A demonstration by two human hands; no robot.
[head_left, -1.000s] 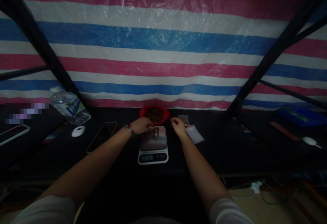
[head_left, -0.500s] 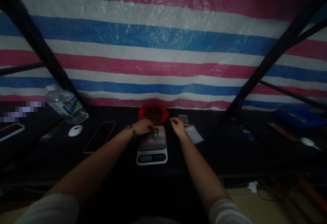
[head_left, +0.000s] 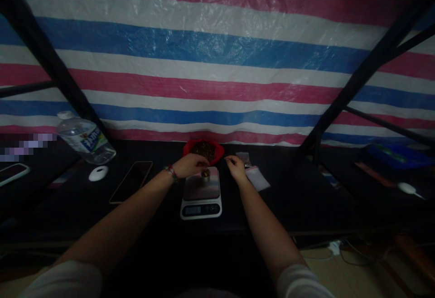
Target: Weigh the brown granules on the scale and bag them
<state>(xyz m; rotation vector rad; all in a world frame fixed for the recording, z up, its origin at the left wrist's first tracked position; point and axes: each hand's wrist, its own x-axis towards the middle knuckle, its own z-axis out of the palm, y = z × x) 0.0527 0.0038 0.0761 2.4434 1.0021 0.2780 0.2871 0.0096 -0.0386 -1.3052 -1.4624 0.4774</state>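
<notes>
A white kitchen scale [head_left: 201,209] with a shiny metal plate stands before me, and a small metal cup [head_left: 205,177] with brownish bits in it rests on that plate. My left hand [head_left: 189,165], a beaded bracelet at its wrist, hovers just behind and above the cup, fingertips drawn together by the front rim of a red bowl-like container [head_left: 220,153] full of small dark brown pieces. Whatever those fingers hold is too small to make out. Right of the scale, my right hand [head_left: 235,167] has its thumb and fingers pinched; their content, if any, cannot be seen.
Small clear zip bags [head_left: 258,179] lie beside my right wrist, one with dark contents [head_left: 243,158]. To the left are a phone [head_left: 132,182], a white mouse-shaped object [head_left: 98,173] and a plastic bottle [head_left: 89,141]. Black metal posts [head_left: 316,137] and a striped sheet [head_left: 210,80] stand behind.
My left hand has lifted off the small cup and shifted slightly back toward the red container. The right hand stays pinched in nearly the same place.
</notes>
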